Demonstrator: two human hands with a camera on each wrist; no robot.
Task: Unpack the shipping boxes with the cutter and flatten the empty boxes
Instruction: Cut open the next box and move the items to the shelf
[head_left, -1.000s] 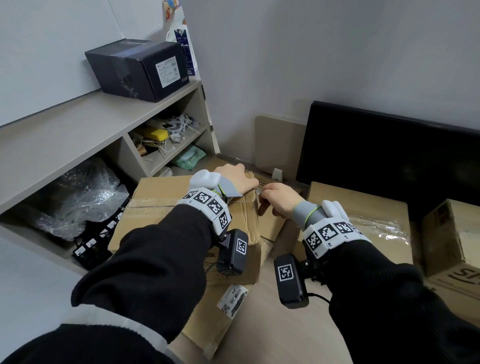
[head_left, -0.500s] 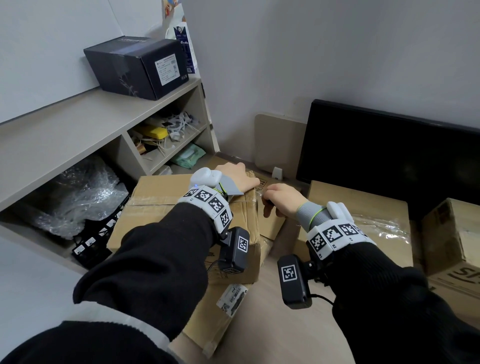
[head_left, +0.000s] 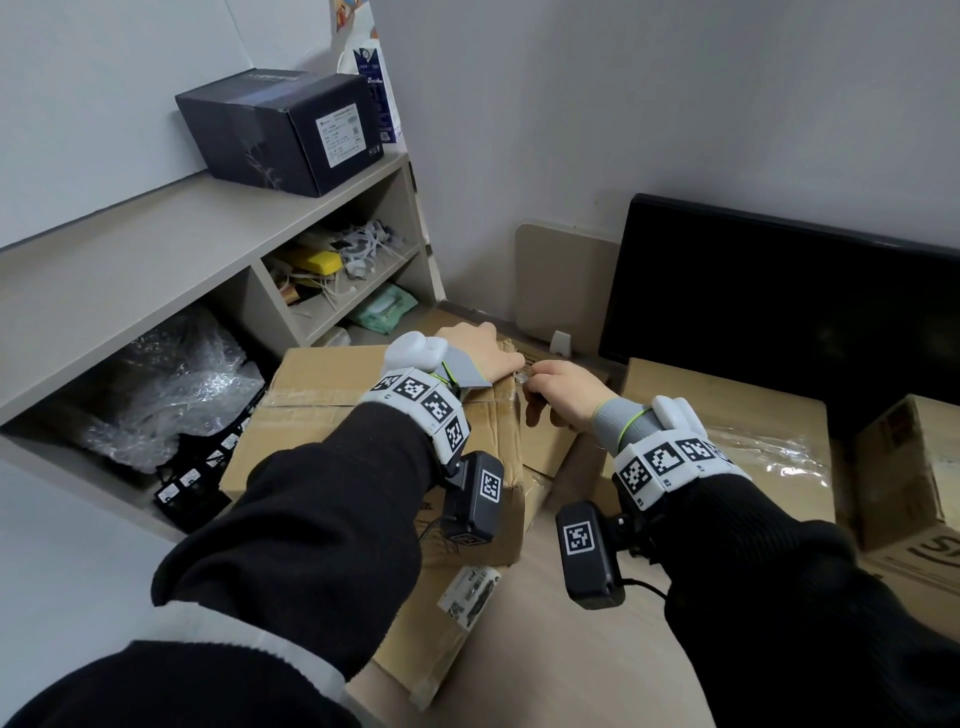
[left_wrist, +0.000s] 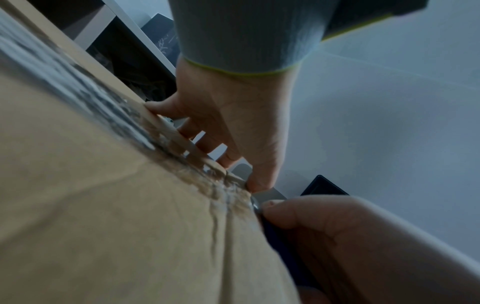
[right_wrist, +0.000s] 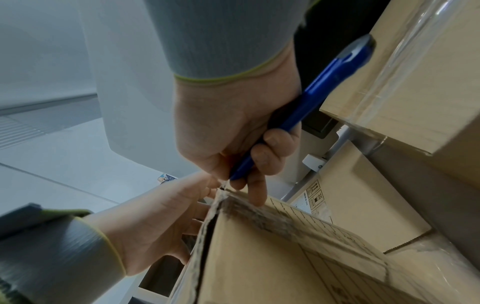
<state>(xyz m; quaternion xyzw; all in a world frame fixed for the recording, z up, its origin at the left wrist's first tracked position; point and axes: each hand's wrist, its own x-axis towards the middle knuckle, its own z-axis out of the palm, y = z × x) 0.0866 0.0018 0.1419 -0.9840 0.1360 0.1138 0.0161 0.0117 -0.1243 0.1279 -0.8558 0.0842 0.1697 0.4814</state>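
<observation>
Box: a brown cardboard box (head_left: 337, 395) lies on the desk (head_left: 561, 670) in front of the shelf unit (head_left: 171, 244), its top flaps taped down and the tape wrinkled at the far right corner.
Cutter: a blue cutter (right_wrist: 306, 107) meets that corner, its tip at the box's top edge and its handle slanting back past the wrist.
Right hand: the right hand (head_left: 563, 392) has its fingers curled round the cutter's handle, thumb near the tip.
Left hand: the left hand (head_left: 480, 353) lies on the box top at the same corner, fingers spread and bent over the far edge, pressing down.
Hands together: the two hands almost touch at the corner.
Other boxes: a second box (head_left: 727, 415) with clear tape stands just right of the first; a third box (head_left: 914, 467) sits at the right edge.
Beyond: a dark monitor (head_left: 779, 301) stands behind the boxes.
Shelf: a black box (head_left: 275, 130) rests on top; bubble wrap (head_left: 166, 384) fills the lower compartment.
</observation>
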